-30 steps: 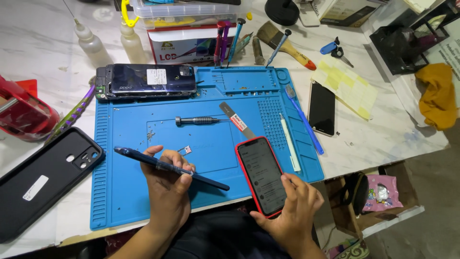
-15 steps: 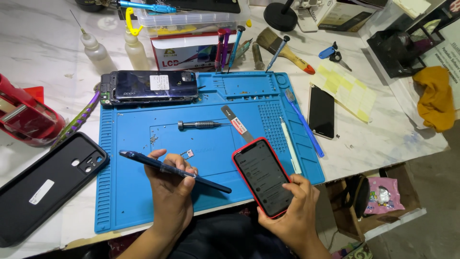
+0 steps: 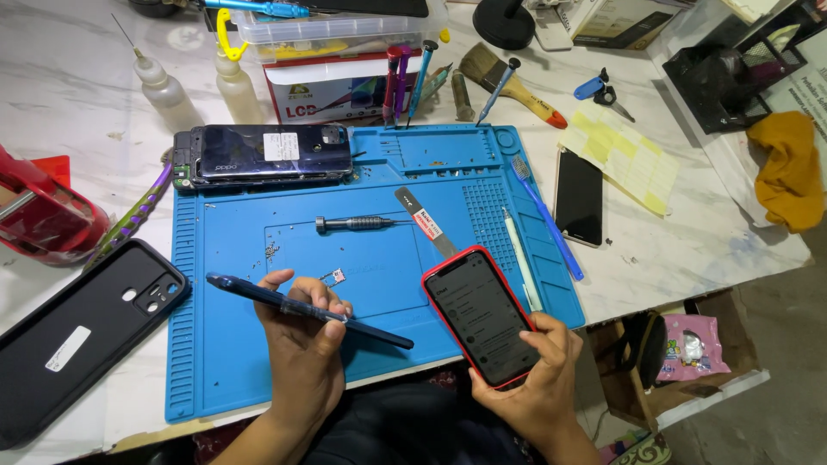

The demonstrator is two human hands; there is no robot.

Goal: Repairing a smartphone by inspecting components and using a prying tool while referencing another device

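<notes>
My left hand (image 3: 301,344) grips a long dark blue tool (image 3: 258,295) held level over the blue work mat (image 3: 224,250). My right hand (image 3: 538,379) holds a red-cased phone (image 3: 478,314) with its dark screen lit, tilted over the mat's near right corner. A small metal part (image 3: 338,275) lies on the mat just beyond my left fingers. Farther back on the mat rest a metal screwdriver (image 3: 353,224), a flat pry tool (image 3: 426,222) and an opened dark phone (image 3: 263,153).
A black phone case (image 3: 77,331) lies at the near left, a red object (image 3: 39,215) behind it. A black phone (image 3: 579,196) and yellow notes (image 3: 624,155) sit right of the mat. Bottles (image 3: 159,82), a brush (image 3: 508,82), a box (image 3: 332,86) stand at the back.
The view shifted slightly, so everything sits lower in the picture. Both hands keep their hold, with the phone tilted a little more toward me.
</notes>
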